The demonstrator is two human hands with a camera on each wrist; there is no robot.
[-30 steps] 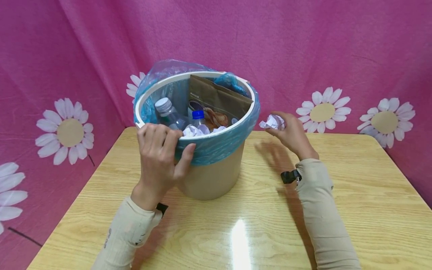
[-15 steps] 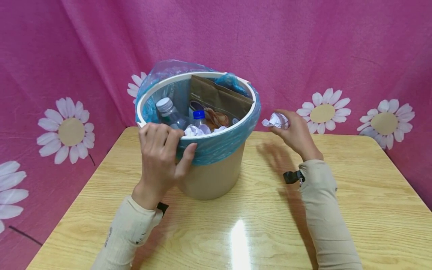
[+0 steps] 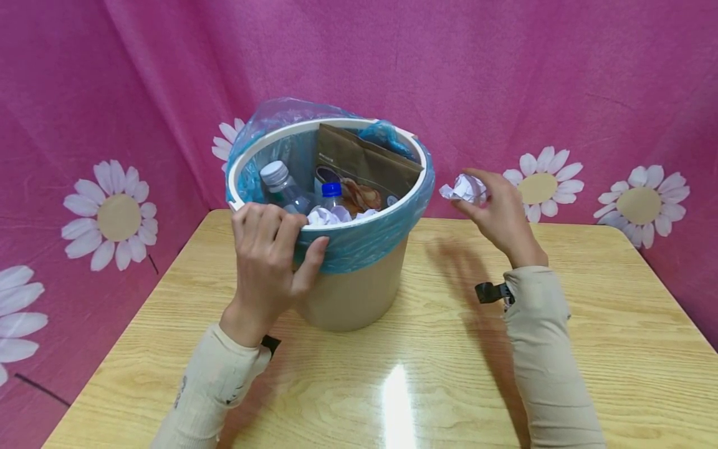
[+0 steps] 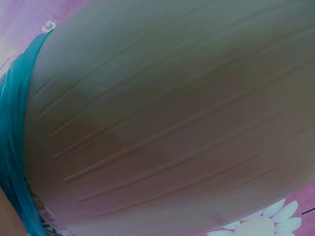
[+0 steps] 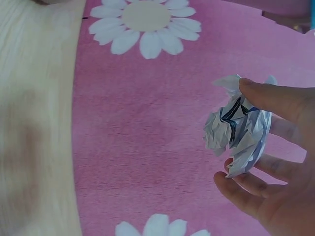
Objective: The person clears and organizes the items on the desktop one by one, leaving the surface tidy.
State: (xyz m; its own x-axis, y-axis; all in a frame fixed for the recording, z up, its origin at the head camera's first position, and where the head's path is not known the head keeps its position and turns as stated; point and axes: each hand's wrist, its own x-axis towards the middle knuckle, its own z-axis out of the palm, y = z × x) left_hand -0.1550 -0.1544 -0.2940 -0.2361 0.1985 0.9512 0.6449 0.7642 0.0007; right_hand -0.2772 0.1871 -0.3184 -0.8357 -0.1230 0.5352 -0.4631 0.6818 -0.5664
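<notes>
A beige waste bin point(image 3: 350, 299) with a white rim and a blue plastic liner point(image 3: 364, 246) stands on the table. My left hand point(image 3: 266, 262) grips the near left of its rim, fingers over the edge and thumb outside. In the left wrist view the bin's ribbed wall point(image 4: 172, 118) fills most of the picture. To the right of the bin, above the table, my right hand point(image 3: 502, 215) holds a crumpled paper ball point(image 3: 468, 189) between thumb and fingers. Dark marks show on that paper in the right wrist view, where the right hand point(image 5: 280, 162) curls round it.
Inside the bin are a white-capped clear bottle point(image 3: 286, 190), a blue-capped bottle point(image 3: 332, 194), a brown packet point(image 3: 364, 162) and crumpled white paper point(image 3: 325, 216). A wooden table point(image 3: 449, 374) lies beneath. Pink cloth point(image 3: 477, 81) with daisies hangs behind and at the left.
My right hand has moved slightly to the right and up, away from the bin, with the paper ball still in it. The left hand keeps its grip on the rim.
</notes>
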